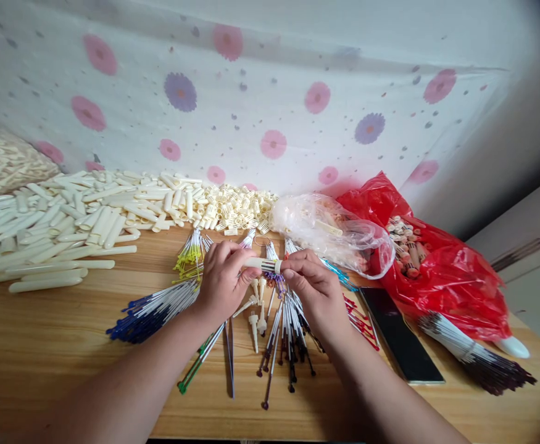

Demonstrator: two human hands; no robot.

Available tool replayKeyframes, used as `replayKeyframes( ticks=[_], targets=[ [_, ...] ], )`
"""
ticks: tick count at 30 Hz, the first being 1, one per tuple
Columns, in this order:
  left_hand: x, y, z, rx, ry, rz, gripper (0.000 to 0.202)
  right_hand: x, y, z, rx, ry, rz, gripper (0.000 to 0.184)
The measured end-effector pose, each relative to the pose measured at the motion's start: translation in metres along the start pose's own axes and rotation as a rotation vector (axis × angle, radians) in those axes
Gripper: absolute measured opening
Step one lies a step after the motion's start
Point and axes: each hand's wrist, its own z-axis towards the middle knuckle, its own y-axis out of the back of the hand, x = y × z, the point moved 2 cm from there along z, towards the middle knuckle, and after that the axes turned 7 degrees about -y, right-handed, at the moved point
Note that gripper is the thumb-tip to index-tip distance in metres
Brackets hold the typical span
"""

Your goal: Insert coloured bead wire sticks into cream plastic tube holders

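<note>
Head view: white barrels [89,216] piled left; table [42,345] wood showed between them and front edge. Left hand [223,277] pinched pen barrel [263,266] over mid-table, right hand [313,287] pinched its right end; black slab [402,336], red bag [455,283] crowded right side.

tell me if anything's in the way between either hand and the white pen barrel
Nothing visible is: the left hand grips one end of the white pen barrel, and the right hand pinches the other.
</note>
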Motion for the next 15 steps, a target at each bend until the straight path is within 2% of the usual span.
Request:
replayKeyframes(
  ticks=[3,5,6,8,9,10,12,14,15],
  targets=[
    [0.002,-0.001,0.000,0.014,0.012,-0.027,0.044,-0.002,0.005,0.003,0.043,-0.010,0.065,0.016],
    [0.006,-0.002,0.001,0.020,0.034,-0.063,0.045,-0.003,0.024,0.009,-0.003,0.014,0.059,0.014],
    [0.008,-0.003,0.001,0.020,0.051,-0.088,0.045,-0.005,0.039,0.012,-0.068,0.031,0.029,0.013],
    [0.013,-0.005,0.001,0.021,0.091,-0.144,0.042,-0.010,0.079,0.014,-0.296,0.075,-0.108,0.011],
    [0.015,-0.006,0.001,0.014,0.110,-0.180,0.041,-0.014,0.098,0.011,-0.354,0.041,-0.223,0.011],
    [0.017,-0.008,0.001,0.010,0.124,-0.215,0.039,-0.020,0.116,0.007,-0.344,-0.029,-0.368,0.012],
    [0.019,-0.010,0.000,0.017,0.146,-0.272,0.035,-0.033,0.139,-0.009,-0.135,-0.223,-0.724,0.013],
    [0.020,-0.012,0.000,0.031,0.150,-0.305,0.033,-0.047,0.147,-0.029,0.120,-0.387,-1.036,0.016],
    [0.019,-0.013,0.000,0.039,0.149,-0.314,0.033,-0.053,0.148,-0.039,0.175,-0.431,-1.112,0.017]
  ],
)
